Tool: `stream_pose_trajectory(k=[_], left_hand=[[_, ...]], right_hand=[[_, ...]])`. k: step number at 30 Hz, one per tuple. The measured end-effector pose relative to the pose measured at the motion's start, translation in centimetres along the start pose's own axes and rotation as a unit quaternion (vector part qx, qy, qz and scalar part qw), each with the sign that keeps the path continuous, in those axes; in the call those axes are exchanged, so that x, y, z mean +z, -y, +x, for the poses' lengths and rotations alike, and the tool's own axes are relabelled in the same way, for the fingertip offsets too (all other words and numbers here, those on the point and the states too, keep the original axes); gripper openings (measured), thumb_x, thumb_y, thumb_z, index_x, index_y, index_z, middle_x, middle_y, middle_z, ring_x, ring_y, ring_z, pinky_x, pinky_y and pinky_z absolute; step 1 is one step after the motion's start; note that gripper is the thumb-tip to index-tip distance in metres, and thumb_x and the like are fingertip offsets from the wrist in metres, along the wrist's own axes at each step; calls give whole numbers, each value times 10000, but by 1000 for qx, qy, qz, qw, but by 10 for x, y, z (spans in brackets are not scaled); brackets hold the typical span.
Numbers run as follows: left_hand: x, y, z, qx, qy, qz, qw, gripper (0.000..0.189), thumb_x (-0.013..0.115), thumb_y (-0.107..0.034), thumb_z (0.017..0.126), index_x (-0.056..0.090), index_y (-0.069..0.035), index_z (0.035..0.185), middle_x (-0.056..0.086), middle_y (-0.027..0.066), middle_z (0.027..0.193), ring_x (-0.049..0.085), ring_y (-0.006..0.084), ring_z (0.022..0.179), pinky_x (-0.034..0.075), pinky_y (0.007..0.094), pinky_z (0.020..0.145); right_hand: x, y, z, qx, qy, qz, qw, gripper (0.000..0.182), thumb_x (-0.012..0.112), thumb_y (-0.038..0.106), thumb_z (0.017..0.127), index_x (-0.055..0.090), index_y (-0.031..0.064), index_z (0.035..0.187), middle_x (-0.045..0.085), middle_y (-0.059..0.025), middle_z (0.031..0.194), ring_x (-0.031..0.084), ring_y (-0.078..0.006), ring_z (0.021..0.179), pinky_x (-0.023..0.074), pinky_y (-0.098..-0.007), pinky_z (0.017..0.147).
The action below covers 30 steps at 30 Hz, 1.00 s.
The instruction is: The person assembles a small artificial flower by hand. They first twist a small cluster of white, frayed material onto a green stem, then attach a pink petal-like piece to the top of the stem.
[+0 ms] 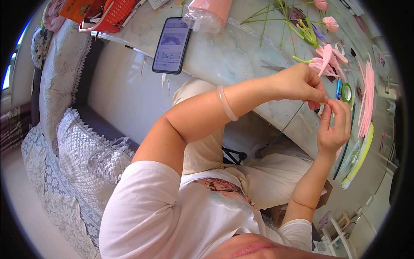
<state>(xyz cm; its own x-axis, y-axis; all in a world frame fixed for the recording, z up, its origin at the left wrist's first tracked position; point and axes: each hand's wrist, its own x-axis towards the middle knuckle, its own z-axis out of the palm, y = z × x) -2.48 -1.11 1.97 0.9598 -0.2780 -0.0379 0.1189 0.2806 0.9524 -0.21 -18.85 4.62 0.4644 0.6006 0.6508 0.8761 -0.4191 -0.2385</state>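
My left hand (299, 82), with a pale pink bangle (227, 103) on its forearm, reaches over the right part of the table. Its thumb and forefinger are pinched together. A thin dark wire (288, 121) slants down from under its fingers past the table edge; the wire's upper end is hidden. My right hand (334, 126) meets the left at the fingertips, its thumb and forefinger closed on a tiny pale piece (324, 103) that the fingers mostly cover. Just beyond the hands are pink fuzzy petals (326, 61) and a roll of green tape (343, 94).
Scissors (273, 68) lie left of the petals. Pink pipe cleaners (367, 100) and yellow-green ones (360, 162) line the right side. Pink flowers (330, 24) on green stems lie farther back. A phone (171, 45), a pink wrapped roll (208, 13) and a red basket (113, 16) are leftward.
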Motion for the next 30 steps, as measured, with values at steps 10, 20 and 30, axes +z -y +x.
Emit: stream_pose_trajectory(k=[10,20,30], left_hand=[[-2,7,-1,153,-42,205,966,151,706,-137,785,636,-4,767,657,80,695,643,170,639,487,298,581],[7,18,6,383,-81,512,765,128,673,-125,763,584,-48,812,588,104,731,571,330,678,472,414,639],[14,12,7,116,-43,29,992,142,615,-118,890,605,23,875,603,7,764,524,67,659,441,221,594]], right_hand=[[-1,12,-2,143,61,33,987,29,571,24,863,586,-1,867,598,-103,798,560,-200,664,445,-299,563],[-8,-26,-12,376,193,319,848,72,603,57,854,594,-14,866,531,26,703,428,-30,618,339,-207,527],[-4,-15,-6,223,10,283,933,181,687,46,757,616,22,923,629,-49,781,592,-141,692,452,-254,623]])
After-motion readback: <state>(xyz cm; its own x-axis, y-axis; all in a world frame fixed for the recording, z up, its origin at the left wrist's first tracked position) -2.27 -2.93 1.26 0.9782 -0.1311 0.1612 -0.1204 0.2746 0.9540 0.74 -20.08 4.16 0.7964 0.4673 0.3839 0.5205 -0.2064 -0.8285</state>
